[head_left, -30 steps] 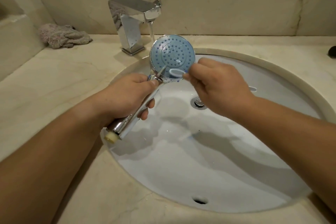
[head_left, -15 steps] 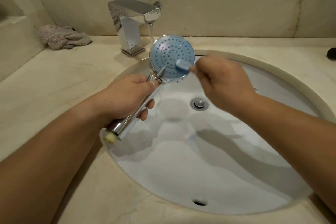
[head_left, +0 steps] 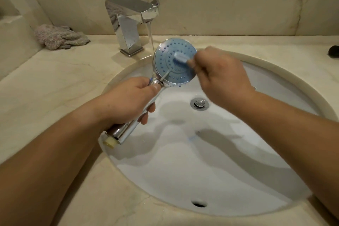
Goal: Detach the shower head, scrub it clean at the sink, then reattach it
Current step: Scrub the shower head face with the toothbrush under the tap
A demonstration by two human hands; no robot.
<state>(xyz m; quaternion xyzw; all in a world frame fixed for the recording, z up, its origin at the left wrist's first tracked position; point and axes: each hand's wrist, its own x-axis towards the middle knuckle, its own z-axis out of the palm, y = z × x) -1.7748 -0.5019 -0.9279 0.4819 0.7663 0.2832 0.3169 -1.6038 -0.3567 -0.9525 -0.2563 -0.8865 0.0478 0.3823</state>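
At frame centre over the sink (head_left: pixel 275 180), the scrubbing step was underway: the left hand (head_left: pixel 126 102) gripped the shower head (head_left: pixel 174 62) by its handle, the right hand (head_left: pixel 220 77) pinched a toothbrush (head_left: pixel 180 58) against its face, and other nozzles probably needed brushing next.

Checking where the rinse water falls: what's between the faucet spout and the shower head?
In the head view, only a thin stream of water runs from the faucet spout down behind the shower head's left rim.

- No text, label, brand, number or sign can be read on anything in the picture.
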